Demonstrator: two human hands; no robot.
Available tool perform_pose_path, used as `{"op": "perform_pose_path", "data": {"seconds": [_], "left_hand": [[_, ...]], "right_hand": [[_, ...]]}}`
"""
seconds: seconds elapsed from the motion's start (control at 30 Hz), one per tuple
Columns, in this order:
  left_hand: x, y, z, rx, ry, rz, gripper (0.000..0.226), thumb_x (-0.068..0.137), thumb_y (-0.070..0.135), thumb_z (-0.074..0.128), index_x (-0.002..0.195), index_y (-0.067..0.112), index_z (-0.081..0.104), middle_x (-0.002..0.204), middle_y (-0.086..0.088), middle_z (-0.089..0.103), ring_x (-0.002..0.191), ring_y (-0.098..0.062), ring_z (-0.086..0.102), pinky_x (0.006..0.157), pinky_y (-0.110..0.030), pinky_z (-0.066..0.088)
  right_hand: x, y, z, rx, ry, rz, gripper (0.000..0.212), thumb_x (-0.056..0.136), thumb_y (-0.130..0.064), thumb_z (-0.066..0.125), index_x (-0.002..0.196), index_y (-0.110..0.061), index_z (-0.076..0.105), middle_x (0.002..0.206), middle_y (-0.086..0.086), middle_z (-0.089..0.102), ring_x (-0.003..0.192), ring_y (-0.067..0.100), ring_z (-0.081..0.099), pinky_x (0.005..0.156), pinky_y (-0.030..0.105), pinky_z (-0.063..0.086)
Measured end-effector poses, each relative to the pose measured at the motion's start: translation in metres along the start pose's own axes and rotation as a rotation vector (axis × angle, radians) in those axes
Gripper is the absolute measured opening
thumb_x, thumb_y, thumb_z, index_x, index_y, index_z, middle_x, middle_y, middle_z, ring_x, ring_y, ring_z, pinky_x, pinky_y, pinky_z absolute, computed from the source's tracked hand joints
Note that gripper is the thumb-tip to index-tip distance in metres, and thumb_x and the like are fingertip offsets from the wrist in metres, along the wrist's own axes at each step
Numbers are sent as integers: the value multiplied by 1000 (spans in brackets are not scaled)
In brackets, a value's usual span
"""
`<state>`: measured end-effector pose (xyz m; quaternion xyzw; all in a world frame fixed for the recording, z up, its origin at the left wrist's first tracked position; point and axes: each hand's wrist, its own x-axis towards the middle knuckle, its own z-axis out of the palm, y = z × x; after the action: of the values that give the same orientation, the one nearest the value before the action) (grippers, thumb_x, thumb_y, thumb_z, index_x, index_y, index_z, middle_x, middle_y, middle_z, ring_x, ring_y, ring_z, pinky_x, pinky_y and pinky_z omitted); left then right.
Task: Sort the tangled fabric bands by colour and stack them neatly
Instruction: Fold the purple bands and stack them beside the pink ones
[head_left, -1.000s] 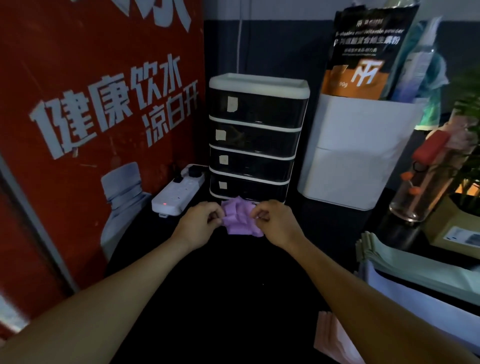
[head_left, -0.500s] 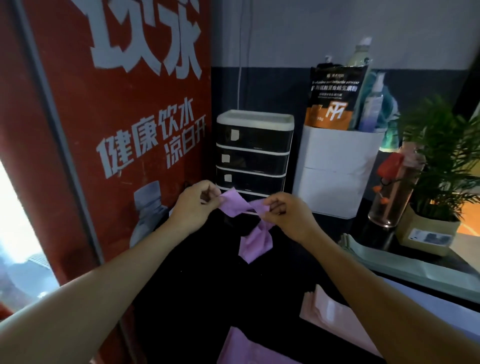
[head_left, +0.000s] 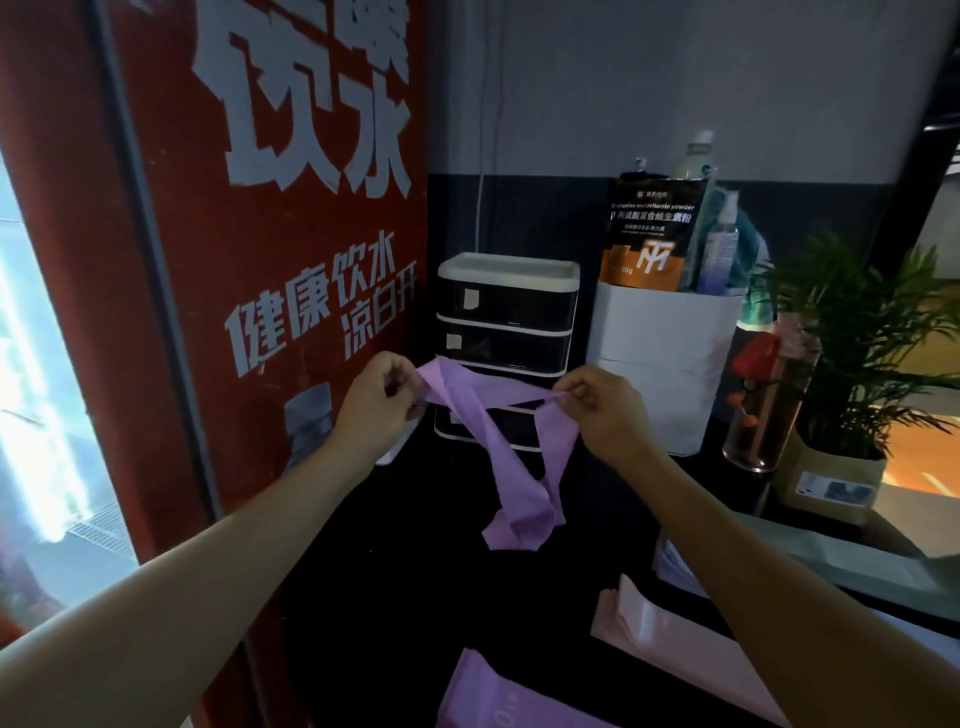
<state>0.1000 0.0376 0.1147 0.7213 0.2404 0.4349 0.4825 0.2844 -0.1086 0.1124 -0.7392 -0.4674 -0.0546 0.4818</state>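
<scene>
A purple fabric band (head_left: 514, 457) hangs twisted in the air above the dark table (head_left: 426, 582). My left hand (head_left: 376, 402) pinches its left end and my right hand (head_left: 605, 408) pinches its right end, with the band stretched between them. Its loose loop droops down to just above the table. A flat stack of pink bands (head_left: 675, 644) lies at the lower right. Another purple stack (head_left: 488, 696) lies at the bottom edge. A pale green stack (head_left: 810, 551) lies on the right, partly behind my right forearm.
A black drawer unit with a white top (head_left: 506, 312) stands behind the hands. A white bin (head_left: 660, 358) holding a pouch and bottles is to its right. Further right are a glass bottle (head_left: 763, 410) and a potted plant (head_left: 852, 374). A red poster panel (head_left: 249, 260) walls the left.
The bunched purple band was lifted from the table and pulled apart; my hands have moved wider, and the band now hangs longer between them. The view has tilted upward.
</scene>
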Motion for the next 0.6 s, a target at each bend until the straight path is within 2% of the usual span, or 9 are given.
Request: {"op": "perform_pose_path", "data": {"seconds": [0.13, 0.2, 0.3, 0.37, 0.43, 0.47, 0.53, 0.6], "left_hand": [[2, 5, -2, 39, -27, -12, 22, 94, 0, 45, 80, 16, 47, 83, -9, 54, 81, -27, 52, 82, -45, 48], [6, 7, -4, 31, 11, -9, 22, 94, 1, 46, 79, 18, 48, 81, -7, 57, 80, -25, 53, 79, -41, 48], [15, 11, -10, 11, 116, -36, 23, 95, 4, 46, 80, 22, 49, 80, -3, 58, 75, -18, 53, 70, -33, 47], [21, 12, -16, -4, 158, -48, 25, 94, 2, 44, 79, 21, 48, 77, -2, 55, 69, -16, 49, 64, -30, 44], [25, 10, -22, -23, 185, -57, 26, 93, 1, 44, 78, 21, 49, 80, -4, 56, 76, -21, 52, 73, -36, 48], [25, 8, -23, -35, 192, -63, 26, 93, 1, 44, 78, 21, 49, 80, -5, 57, 78, -22, 52, 75, -38, 49], [23, 4, -22, -15, 179, -58, 26, 93, -1, 43, 78, 19, 48, 76, -3, 55, 71, -18, 51, 67, -32, 47], [20, -1, -18, 31, 175, -48, 28, 94, -2, 41, 78, 20, 47, 76, 0, 54, 65, -10, 49, 58, -18, 44]], "right_hand": [[11, -13, -5, 119, 110, -11, 19, 88, 2, 51, 90, -13, 62, 77, -5, 59, 69, 3, 54, 58, 7, 41], [16, -19, -9, 155, 139, -33, 19, 88, 3, 51, 92, -12, 62, 81, -2, 59, 70, 2, 54, 57, 4, 42], [18, -19, -13, -18, 67, -104, 19, 89, 1, 53, 103, -5, 63, 84, 0, 60, 69, 4, 53, 61, 1, 40], [16, -14, -13, -168, -24, -134, 22, 89, 0, 51, 106, -1, 64, 88, 7, 63, 74, 15, 58, 64, 7, 40], [13, -5, -10, -291, -96, -139, 21, 88, 0, 49, 99, -1, 67, 91, 13, 64, 80, 24, 60, 69, 23, 43], [11, 0, -8, -326, -122, -127, 19, 87, -1, 50, 94, -2, 68, 91, 13, 64, 79, 24, 59, 68, 28, 42], [7, 9, -4, -348, -156, -72, 16, 88, -6, 50, 89, -6, 66, 85, 9, 62, 74, 21, 55, 64, 28, 42], [3, 13, 1, -352, -169, -21, 15, 91, -11, 48, 87, -9, 63, 79, 6, 60, 73, 22, 55, 66, 31, 44]]}}
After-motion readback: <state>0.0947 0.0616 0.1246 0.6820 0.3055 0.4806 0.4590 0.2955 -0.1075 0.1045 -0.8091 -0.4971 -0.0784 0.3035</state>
